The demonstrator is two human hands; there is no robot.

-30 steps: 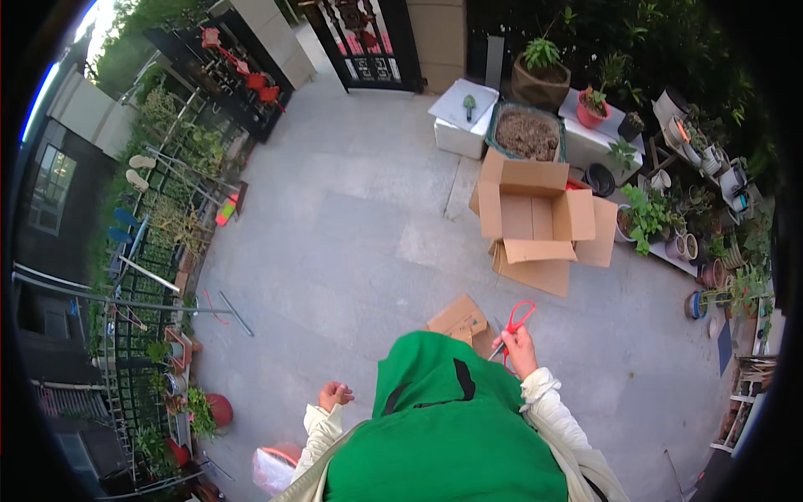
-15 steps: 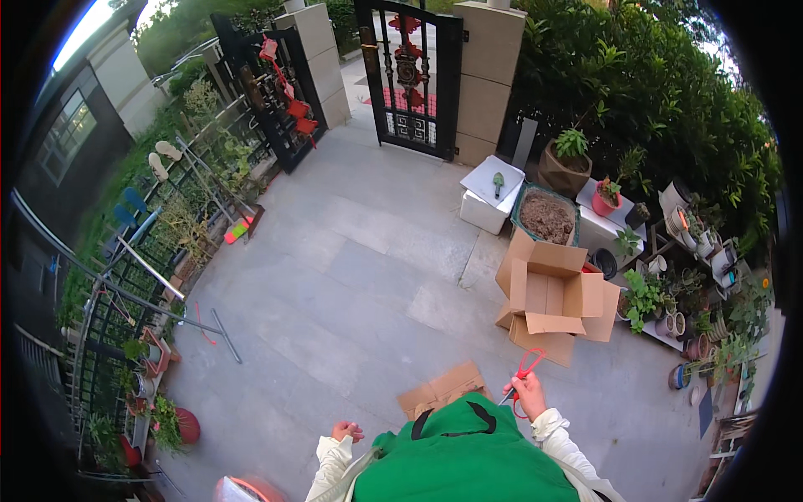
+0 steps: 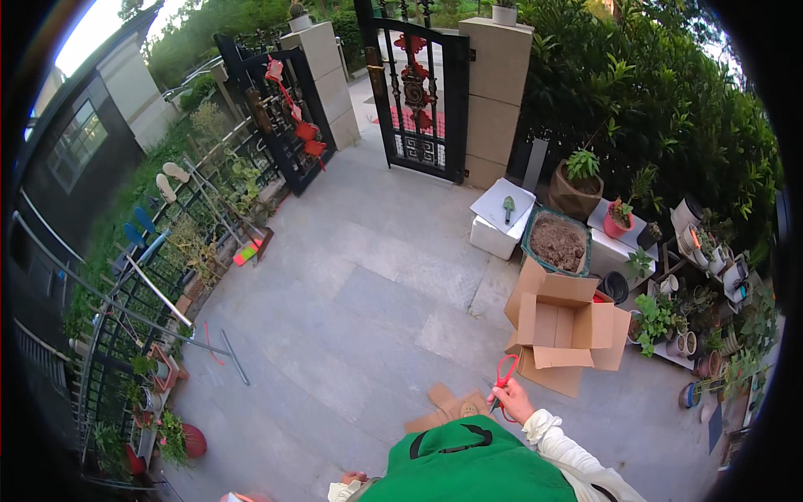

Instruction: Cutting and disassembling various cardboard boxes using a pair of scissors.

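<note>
My right hand (image 3: 514, 400) is raised in front of my green apron and is closed around the blades of red-handled scissors (image 3: 504, 373), handles pointing up. Just beyond them stands an open brown cardboard box (image 3: 565, 325) with its flaps spread. A flat piece of cardboard (image 3: 449, 406) lies on the paving in front of my body. My left hand (image 3: 353, 479) shows only as fingertips at the lower edge, next to the apron, and whether it holds anything is hidden.
A tub of soil (image 3: 557, 243), a white box with a trowel (image 3: 502, 219) and many potted plants (image 3: 620, 219) line the right side. A black iron gate (image 3: 418, 92) stands ahead. Fencing with plants and long poles (image 3: 159, 293) runs along the left. Grey paving (image 3: 368, 293) lies between.
The view has tilted upward, showing more of the gate and hedge. My right hand with the scissors has stayed near the cardboard box, and my left hand has slipped toward the lower edge.
</note>
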